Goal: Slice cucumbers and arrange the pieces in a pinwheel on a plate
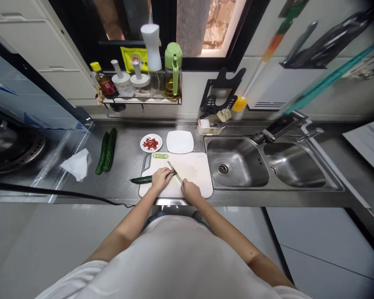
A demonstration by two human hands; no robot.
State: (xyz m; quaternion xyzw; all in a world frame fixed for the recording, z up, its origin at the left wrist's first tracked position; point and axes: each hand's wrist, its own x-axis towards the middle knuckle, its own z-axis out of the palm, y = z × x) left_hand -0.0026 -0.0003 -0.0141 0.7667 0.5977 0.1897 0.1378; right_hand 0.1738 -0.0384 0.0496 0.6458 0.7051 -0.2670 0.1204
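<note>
"Cutting board (202,166), cucumber (141,180) across it, one end overhanging. Hands?"

"Left hand (160,178) gripping cucumber; right hand (191,192) closed round knife (178,177) handle. Left fingertips near blade."

"Risk?"

"Round cucumber could roll, blade nicking fingertips."

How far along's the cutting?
Done: cut red pieces on the round plate, a short row of cucumber slices on the board. In hand: left hand steadies a part-cut cucumber, right hand holds the knife at its end. Remaining: that cucumber's uncut length, possibly the two whole cucumbers on the counter.
</note>
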